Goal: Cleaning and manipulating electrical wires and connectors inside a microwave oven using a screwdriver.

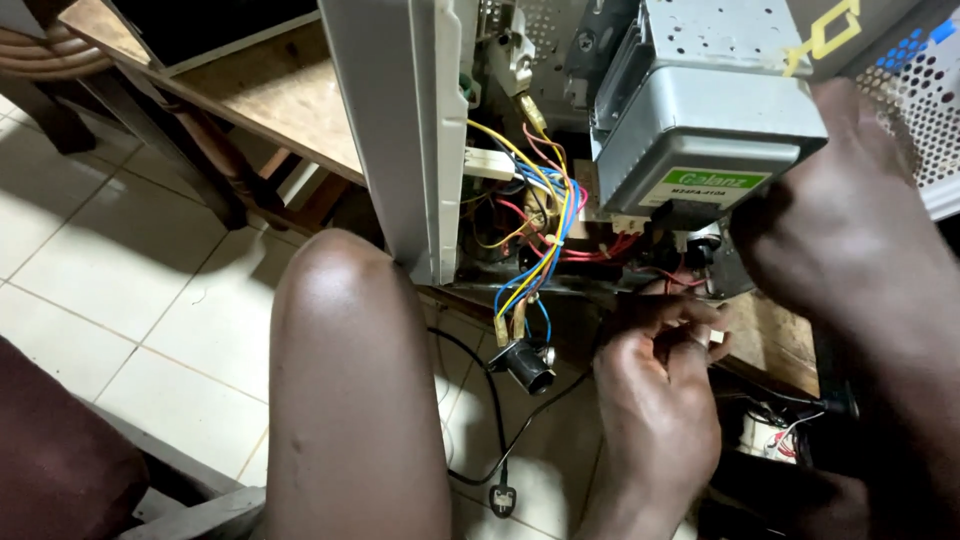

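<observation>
Pale tiled floor (120, 290), wooden table (270, 95), dim light

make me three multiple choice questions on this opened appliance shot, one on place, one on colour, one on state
1. Where does the black lamp socket on its wires hang?
A. below the grey metal appliance casing
B. on top of the casing
C. on the wooden table

2. What colour is the label on the silver box-shaped metal part?
A. red
B. green
C. black

3. What state is the black power plug in?
A. pushed into a wall socket
B. held in a hand
C. lying loose on the tiled floor

Answers: 1 A, it dangles under the casing's lower edge. 2 B, the label is green with a white strip. 3 C, it lies on the tiles with its cable trailing, while the left hand and right hand work at the wires.
</observation>
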